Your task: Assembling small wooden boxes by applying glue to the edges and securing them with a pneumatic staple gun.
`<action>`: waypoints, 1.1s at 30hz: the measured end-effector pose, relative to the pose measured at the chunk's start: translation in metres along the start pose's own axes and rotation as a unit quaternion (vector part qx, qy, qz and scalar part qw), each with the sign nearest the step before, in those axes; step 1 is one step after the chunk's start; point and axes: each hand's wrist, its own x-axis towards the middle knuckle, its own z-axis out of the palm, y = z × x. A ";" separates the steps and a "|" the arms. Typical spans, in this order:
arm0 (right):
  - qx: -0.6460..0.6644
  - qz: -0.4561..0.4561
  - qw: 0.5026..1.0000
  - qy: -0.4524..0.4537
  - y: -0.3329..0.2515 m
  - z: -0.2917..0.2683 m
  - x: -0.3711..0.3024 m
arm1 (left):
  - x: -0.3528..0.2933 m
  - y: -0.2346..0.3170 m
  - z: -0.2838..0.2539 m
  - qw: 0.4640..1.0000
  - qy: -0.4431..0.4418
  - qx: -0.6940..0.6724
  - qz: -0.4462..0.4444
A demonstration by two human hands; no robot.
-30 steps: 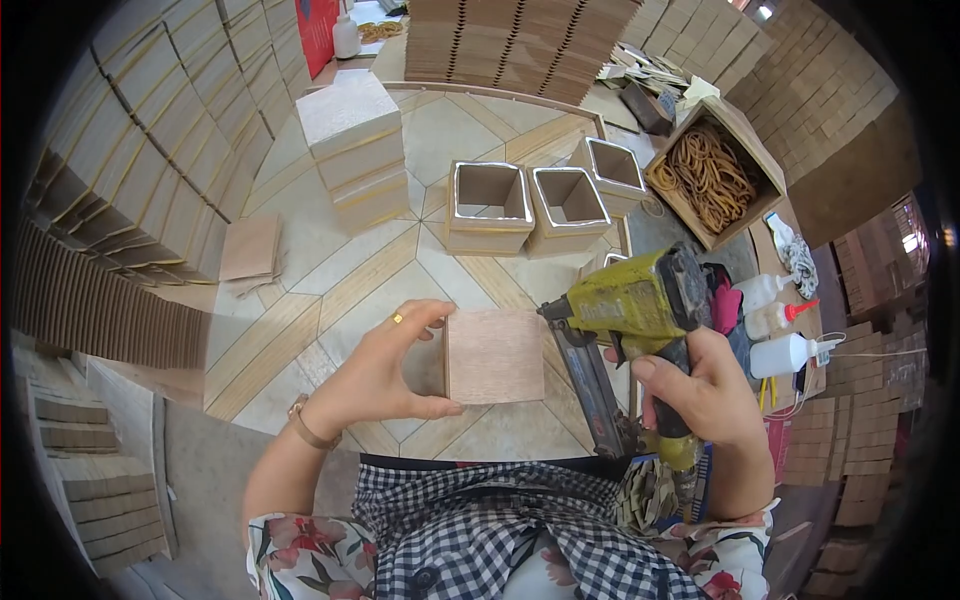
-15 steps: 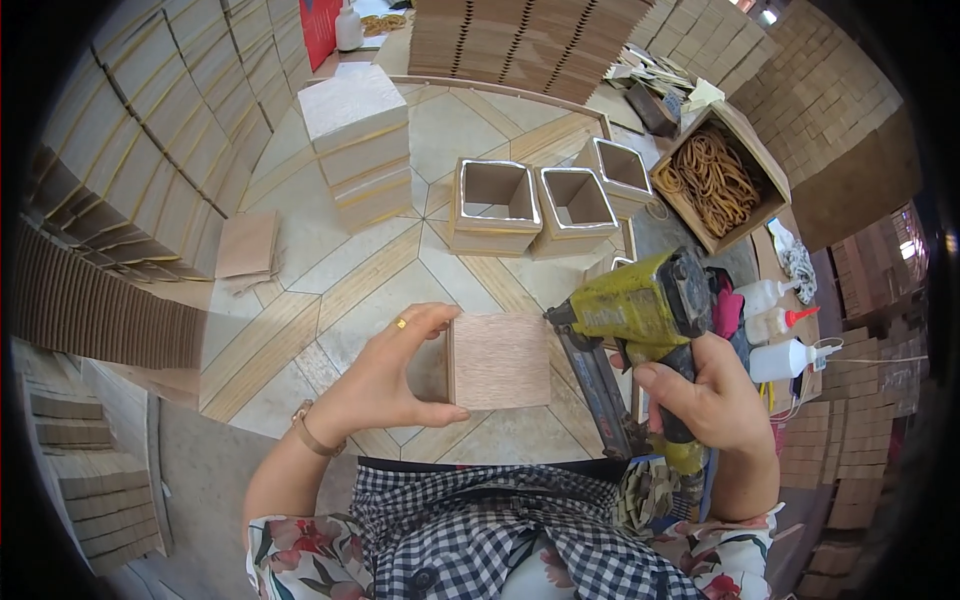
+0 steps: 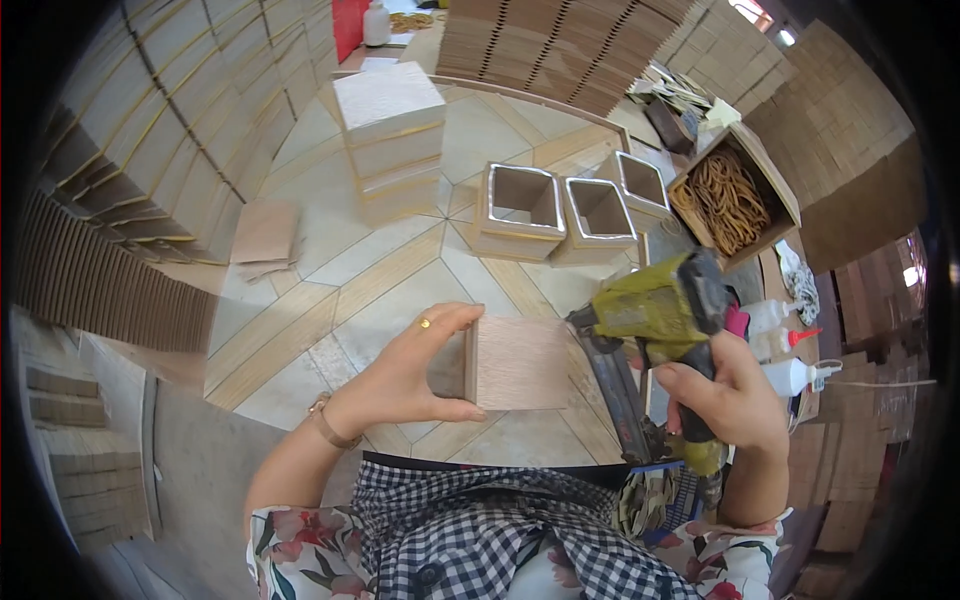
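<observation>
No lettering, number or sign can be read. The yellow-green nail gun (image 3: pixel 655 305) in the right hand (image 3: pixel 738 395) bears faint dark marks on its side, too blurred to make out; a small reddish mark low on its dark magazine (image 3: pixel 608 385) is equally illegible. The white bottles (image 3: pixel 785 377) beside that hand and the red panel (image 3: pixel 349 30) far beyond the left hand (image 3: pixel 400 378) show nothing legible.

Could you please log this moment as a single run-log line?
left hand: holds wooden box | right hand: holds yellow nail gun | gun nose: near box's far right corner, contact unclear | beyond: open boxes
</observation>
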 end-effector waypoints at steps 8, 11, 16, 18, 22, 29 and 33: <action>0.054 -0.024 0.995 -0.079 -0.025 0.029 0.015 | -0.004 -0.012 0.004 0.999 -0.001 -0.049 0.017; 0.040 -0.026 0.995 -0.093 -0.029 0.035 0.021 | -0.005 -0.012 0.005 0.999 0.005 -0.051 0.016; 0.029 -0.036 0.993 -0.113 -0.032 0.039 0.027 | -0.004 -0.014 0.006 0.998 0.014 -0.058 0.029; 0.025 -0.029 0.993 -0.112 -0.034 0.039 0.028 | -0.004 -0.016 0.007 0.998 0.019 -0.054 0.035; -0.017 -0.020 0.995 -0.095 -0.033 0.039 0.027 | -0.005 -0.017 0.008 0.997 0.023 -0.058 0.037; 0.025 -0.034 0.996 -0.077 -0.031 0.040 0.015 | -0.011 -0.024 0.021 0.997 0.033 -0.075 -0.009; 0.039 -0.034 0.994 -0.096 -0.016 0.033 -0.011 | -0.011 -0.026 0.026 0.999 -0.005 -0.026 -0.026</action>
